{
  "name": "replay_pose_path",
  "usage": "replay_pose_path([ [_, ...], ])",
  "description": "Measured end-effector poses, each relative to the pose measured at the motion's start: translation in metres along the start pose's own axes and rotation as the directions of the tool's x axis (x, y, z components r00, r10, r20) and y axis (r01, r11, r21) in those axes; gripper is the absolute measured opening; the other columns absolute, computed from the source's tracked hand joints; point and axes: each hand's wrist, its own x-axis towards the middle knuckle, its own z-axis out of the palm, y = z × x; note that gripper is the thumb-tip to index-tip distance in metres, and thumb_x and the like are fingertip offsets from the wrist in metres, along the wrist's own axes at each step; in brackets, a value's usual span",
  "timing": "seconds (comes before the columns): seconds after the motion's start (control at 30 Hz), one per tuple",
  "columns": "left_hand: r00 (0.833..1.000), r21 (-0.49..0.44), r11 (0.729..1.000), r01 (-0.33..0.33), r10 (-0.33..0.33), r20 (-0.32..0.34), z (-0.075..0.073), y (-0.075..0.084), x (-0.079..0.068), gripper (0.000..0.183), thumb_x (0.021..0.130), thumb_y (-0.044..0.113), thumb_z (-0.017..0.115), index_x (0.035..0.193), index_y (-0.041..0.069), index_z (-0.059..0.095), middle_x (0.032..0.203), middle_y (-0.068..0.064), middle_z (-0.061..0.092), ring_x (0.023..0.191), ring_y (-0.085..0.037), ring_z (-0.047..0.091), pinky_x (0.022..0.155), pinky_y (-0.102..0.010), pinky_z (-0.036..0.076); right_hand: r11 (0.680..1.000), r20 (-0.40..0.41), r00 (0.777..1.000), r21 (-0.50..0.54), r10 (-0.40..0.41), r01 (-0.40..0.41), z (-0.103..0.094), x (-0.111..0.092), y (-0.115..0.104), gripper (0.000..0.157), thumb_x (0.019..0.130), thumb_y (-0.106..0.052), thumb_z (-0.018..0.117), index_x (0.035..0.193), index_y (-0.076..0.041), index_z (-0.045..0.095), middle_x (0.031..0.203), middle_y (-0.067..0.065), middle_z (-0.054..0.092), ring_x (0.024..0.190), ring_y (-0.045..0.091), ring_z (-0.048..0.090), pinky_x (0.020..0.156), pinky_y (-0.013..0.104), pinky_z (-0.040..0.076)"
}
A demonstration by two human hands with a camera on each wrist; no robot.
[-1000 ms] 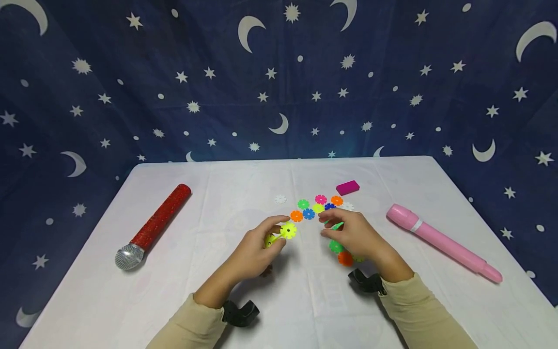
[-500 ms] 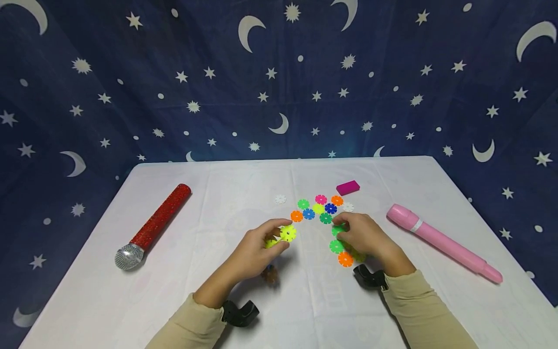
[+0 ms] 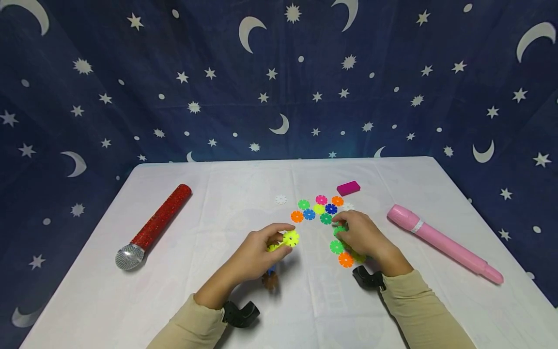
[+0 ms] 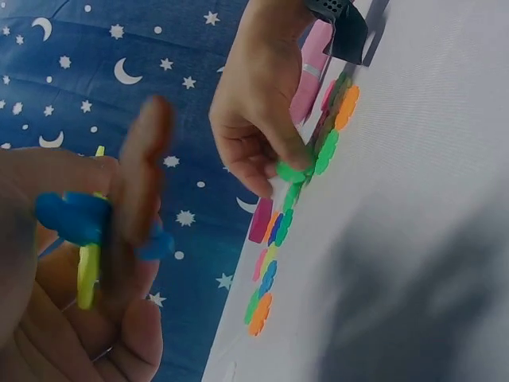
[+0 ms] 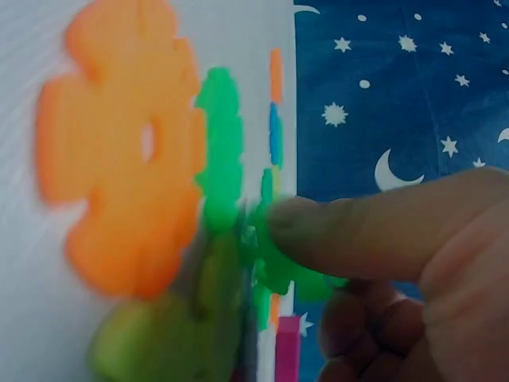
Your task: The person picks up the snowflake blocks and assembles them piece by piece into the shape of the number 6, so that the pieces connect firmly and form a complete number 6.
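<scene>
My left hand [image 3: 253, 254] holds a joined set of notched plastic discs above the table. A yellow disc [image 3: 290, 238] shows between thumb and fingers, and a brown disc [image 3: 270, 280] hangs below the palm. The left wrist view also shows a blue disc [image 4: 71, 219] in that set. With thumb and fingers, my right hand [image 3: 364, 237] pinches a green disc [image 4: 294, 171] at the right side of the loose discs. Near it lie another green disc [image 3: 336, 247] and an orange disc [image 3: 346, 260]; an olive-yellow disc [image 5: 159, 342] is partly hidden by the hand.
Several coloured discs, among them a blue disc [image 3: 309, 214], lie mid-table, with a white disc [image 3: 281, 199] apart. Behind them is a magenta block [image 3: 348, 188]. A red microphone [image 3: 159, 218] lies left, a pink marker-shaped tube [image 3: 444, 244] right. A starry cloth [image 3: 279, 82] hangs behind the table.
My right hand has come down and right onto the green disc and now pinches it. The left hand has shifted slightly, bringing the brown disc into clearer sight.
</scene>
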Motion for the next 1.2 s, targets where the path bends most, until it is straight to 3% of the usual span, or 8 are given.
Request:
replay_pose_path([
  [0.17, 0.999, 0.031, 0.999, -0.014, 0.015, -0.035, 0.001, 0.001, 0.000, 0.039, 0.093, 0.013, 0.070, 0.131, 0.014, 0.061, 0.105, -0.002, 0.069, 0.091, -0.013, 0.065, 0.083, -0.034, 0.054, 0.992, -0.093, 0.992, 0.083, -0.087, 0.095, -0.002, -0.006, -0.010, 0.011, 0.090, -0.012, 0.075, 0.099, -0.008, 0.069, 0.080, -0.003, 0.055, 0.080, 0.018, 0.054, 0.072, 0.031, 0.049],
  [0.3, 0.997, 0.058, 0.998, -0.011, 0.016, -0.073, 0.001, 0.002, 0.001, 0.037, 0.092, 0.012, 0.072, 0.128, 0.009, 0.063, 0.111, -0.005, 0.067, 0.088, -0.014, 0.065, 0.078, -0.032, 0.055, 0.958, -0.191, 0.963, 0.176, -0.192, 0.226, -0.002, -0.013, -0.027, 0.010, 0.087, -0.013, 0.080, 0.091, -0.012, 0.070, 0.078, -0.007, 0.059, 0.074, 0.015, 0.057, 0.066, 0.026, 0.051],
  [0.4, 0.994, 0.077, 0.997, -0.029, 0.037, -0.106, 0.002, 0.004, 0.001, 0.037, 0.091, 0.011, 0.072, 0.128, 0.007, 0.064, 0.112, -0.006, 0.067, 0.085, -0.014, 0.065, 0.073, -0.030, 0.055, 0.916, -0.276, 0.919, 0.208, -0.281, 0.342, 0.002, -0.016, -0.039, 0.011, 0.085, -0.007, 0.080, 0.094, -0.010, 0.075, 0.084, -0.006, 0.068, 0.075, 0.013, 0.061, 0.068, 0.026, 0.054],
  [0.53, 0.981, 0.125, 0.990, -0.063, 0.085, -0.176, 0.002, 0.005, 0.001, 0.037, 0.090, 0.009, 0.072, 0.125, 0.004, 0.066, 0.099, 0.000, 0.067, 0.082, -0.012, 0.062, 0.073, -0.030, 0.054, 0.858, -0.356, 0.847, 0.187, -0.395, 0.479, 0.011, -0.020, -0.052, 0.019, 0.080, 0.003, 0.081, 0.097, -0.007, 0.078, 0.091, -0.003, 0.073, 0.079, 0.011, 0.066, 0.072, 0.028, 0.057],
  [0.63, 0.971, 0.136, 0.988, -0.072, 0.101, -0.217, 0.003, 0.006, 0.001, 0.036, 0.088, 0.008, 0.074, 0.123, 0.004, 0.066, 0.090, 0.003, 0.065, 0.080, -0.012, 0.060, 0.075, -0.032, 0.053, 0.824, -0.389, 0.804, 0.164, -0.451, 0.542, 0.017, -0.022, -0.058, 0.023, 0.078, 0.006, 0.081, 0.097, -0.005, 0.078, 0.089, -0.002, 0.073, 0.077, 0.011, 0.067, 0.070, 0.029, 0.057],
  [0.83, 0.967, 0.127, 0.990, -0.064, 0.093, -0.238, 0.003, 0.007, 0.001, 0.036, 0.086, 0.007, 0.076, 0.120, 0.004, 0.066, 0.086, 0.006, 0.064, 0.078, -0.012, 0.059, 0.076, -0.033, 0.051, 0.784, -0.453, 0.726, 0.088, -0.518, 0.614, 0.024, -0.022, -0.062, 0.026, 0.072, 0.009, 0.084, 0.092, -0.005, 0.077, 0.082, -0.003, 0.071, 0.071, 0.010, 0.066, 0.062, 0.027, 0.056],
  [0.9, 0.967, 0.129, 0.989, -0.069, 0.098, -0.236, 0.003, 0.007, 0.001, 0.035, 0.086, 0.007, 0.077, 0.120, 0.004, 0.067, 0.086, 0.006, 0.064, 0.077, -0.012, 0.058, 0.075, -0.033, 0.051, 0.782, -0.462, 0.717, 0.077, -0.521, 0.618, 0.025, -0.022, -0.062, 0.025, 0.072, 0.009, 0.084, 0.091, -0.005, 0.077, 0.081, -0.003, 0.071, 0.070, 0.010, 0.066, 0.060, 0.028, 0.055],
  [1.2, 0.973, 0.177, 0.977, -0.121, 0.152, -0.171, 0.001, 0.008, 0.001, 0.036, 0.088, 0.007, 0.075, 0.124, 0.003, 0.069, 0.098, -0.001, 0.070, 0.082, -0.012, 0.061, 0.077, -0.032, 0.054, 0.793, -0.456, 0.731, 0.084, -0.508, 0.604, 0.022, -0.023, -0.063, 0.023, 0.074, 0.007, 0.084, 0.093, -0.005, 0.076, 0.086, -0.002, 0.072, 0.076, 0.010, 0.067, 0.067, 0.030, 0.058],
])
